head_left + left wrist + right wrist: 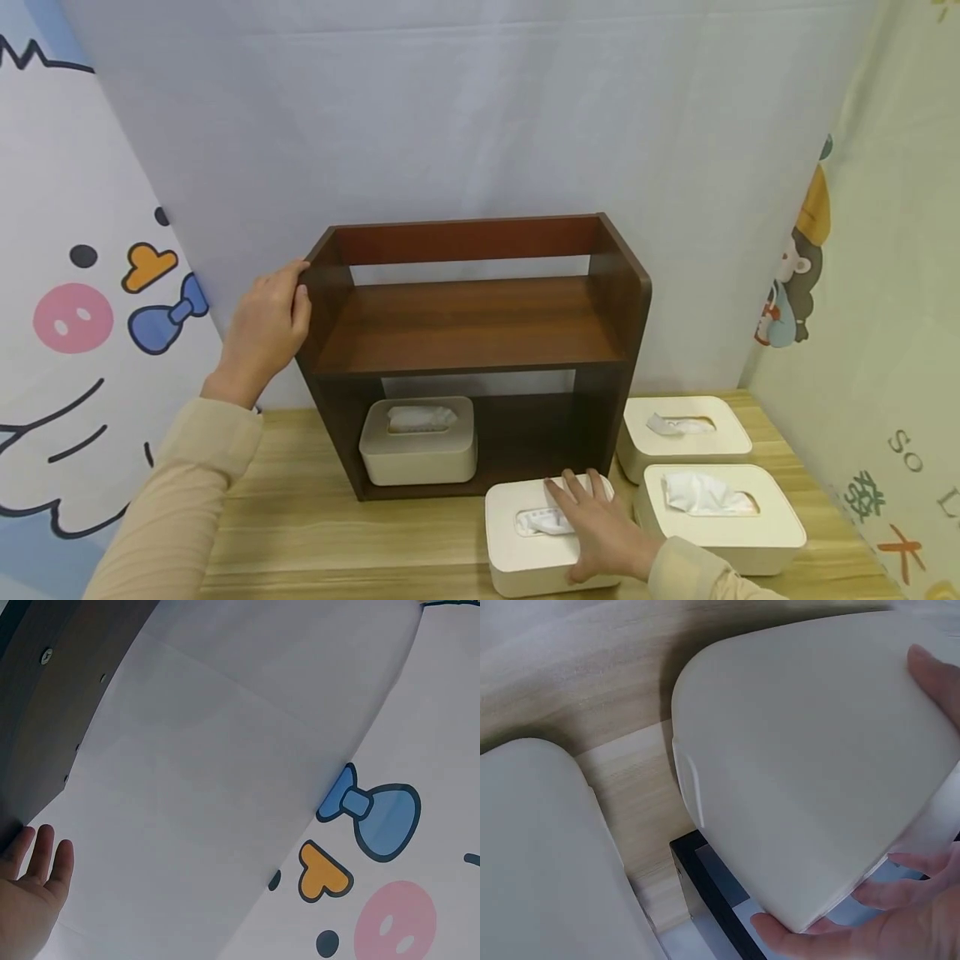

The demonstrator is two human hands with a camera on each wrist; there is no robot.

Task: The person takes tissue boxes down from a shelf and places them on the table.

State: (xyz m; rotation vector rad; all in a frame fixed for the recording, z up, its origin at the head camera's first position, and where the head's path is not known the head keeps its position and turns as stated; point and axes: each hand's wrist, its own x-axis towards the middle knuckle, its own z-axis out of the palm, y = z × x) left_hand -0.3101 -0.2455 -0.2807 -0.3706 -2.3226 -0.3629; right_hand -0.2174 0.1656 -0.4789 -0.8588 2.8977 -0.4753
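My left hand [272, 321] rests at the upper left edge of a dark brown wooden shelf [465, 321]. In the left wrist view its fingers [46, 855] look fairly straight, beside the shelf's side panel [67, 682]. Low in front of the shelf's right part, my right hand [603, 533] holds a cream tissue box [517, 550] across its top, fingers on the far side and thumb on the near side. White tissue shows in its slot. The right wrist view shows this box [795, 750] tilted in the frame, between thumb and fingers.
A similar tissue box [420, 462] sits at the left of the lower compartment. Two more, a rear box [720, 446] and a front box [750, 537], stand right of the shelf on the wood-grain table [300, 533]. Printed cloth walls enclose the sides.
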